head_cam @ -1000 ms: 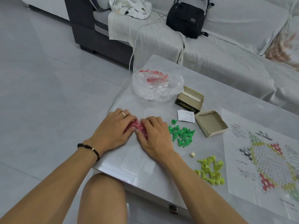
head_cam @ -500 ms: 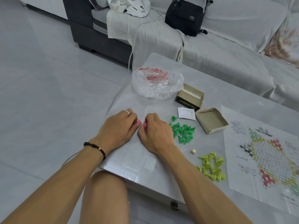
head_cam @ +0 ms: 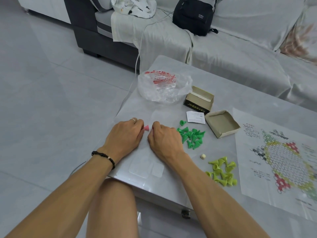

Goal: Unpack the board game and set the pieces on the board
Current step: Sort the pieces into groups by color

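Observation:
My left hand (head_cam: 125,136) and my right hand (head_cam: 164,140) lie knuckles-up on the grey table (head_cam: 240,93), fingers curled in towards each other around pink game pieces (head_cam: 146,127). Only one pink cone shows between the fingertips; the others are hidden under my hands. A pile of green cone pieces (head_cam: 192,136) lies just right of my right hand. Nearer the front edge is a pile of yellow-green pieces (head_cam: 223,171), with a small white die (head_cam: 203,156) beside it. The paper game board (head_cam: 277,160) is spread flat at the right.
Two open halves of a cardboard box (head_cam: 222,123) (head_cam: 199,100) and a white paper slip (head_cam: 195,117) lie behind the green pile. A crumpled clear plastic bag (head_cam: 164,86) sits further back. A covered sofa with a black bag (head_cam: 193,15) stands behind the table.
My hands have closed further over the pink pieces, so less pink shows than a second ago. The view has shifted slightly; the piles and the board lie as before.

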`<action>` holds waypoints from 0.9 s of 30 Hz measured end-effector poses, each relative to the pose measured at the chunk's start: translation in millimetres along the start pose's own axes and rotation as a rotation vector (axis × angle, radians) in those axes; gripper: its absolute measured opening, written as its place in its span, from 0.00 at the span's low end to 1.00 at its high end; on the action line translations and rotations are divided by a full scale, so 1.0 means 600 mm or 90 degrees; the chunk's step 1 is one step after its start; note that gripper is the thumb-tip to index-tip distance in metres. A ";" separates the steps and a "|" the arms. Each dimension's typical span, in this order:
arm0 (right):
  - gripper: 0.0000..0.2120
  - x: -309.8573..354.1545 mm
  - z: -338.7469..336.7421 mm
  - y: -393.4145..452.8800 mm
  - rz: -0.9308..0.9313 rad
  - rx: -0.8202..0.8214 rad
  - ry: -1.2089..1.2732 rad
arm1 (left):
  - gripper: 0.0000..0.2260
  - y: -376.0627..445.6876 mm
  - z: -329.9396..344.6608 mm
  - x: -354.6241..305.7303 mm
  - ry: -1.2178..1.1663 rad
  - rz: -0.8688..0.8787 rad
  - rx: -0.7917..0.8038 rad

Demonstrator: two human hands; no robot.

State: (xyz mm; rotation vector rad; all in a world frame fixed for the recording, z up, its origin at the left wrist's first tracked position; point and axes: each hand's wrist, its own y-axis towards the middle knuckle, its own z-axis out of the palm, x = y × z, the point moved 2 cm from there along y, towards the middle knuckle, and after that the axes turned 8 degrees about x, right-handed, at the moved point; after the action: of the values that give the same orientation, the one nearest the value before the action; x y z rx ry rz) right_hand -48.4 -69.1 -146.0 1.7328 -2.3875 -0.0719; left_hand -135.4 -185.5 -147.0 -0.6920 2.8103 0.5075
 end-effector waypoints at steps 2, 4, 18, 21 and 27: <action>0.10 -0.001 -0.002 0.001 -0.006 0.020 0.013 | 0.13 -0.005 -0.001 0.000 -0.015 -0.002 -0.013; 0.09 -0.004 -0.005 0.002 -0.005 0.016 0.034 | 0.08 -0.007 -0.003 0.002 -0.045 -0.025 -0.029; 0.10 -0.029 -0.064 0.016 0.244 0.019 0.492 | 0.10 0.036 -0.006 -0.017 -0.065 -0.056 0.095; 0.10 -0.033 -0.063 0.013 0.247 0.022 0.506 | 0.09 0.039 -0.003 -0.016 -0.086 -0.075 0.091; 0.12 -0.052 -0.078 0.013 0.296 0.008 0.630 | 0.06 0.044 -0.037 -0.032 -0.549 -0.311 -0.029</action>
State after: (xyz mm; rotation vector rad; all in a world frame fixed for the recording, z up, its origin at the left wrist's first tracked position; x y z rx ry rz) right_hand -38.2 -33.7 -103.0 0.8188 -1.8995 0.6898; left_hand -134.1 -164.2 -113.7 -0.8636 1.7666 0.5879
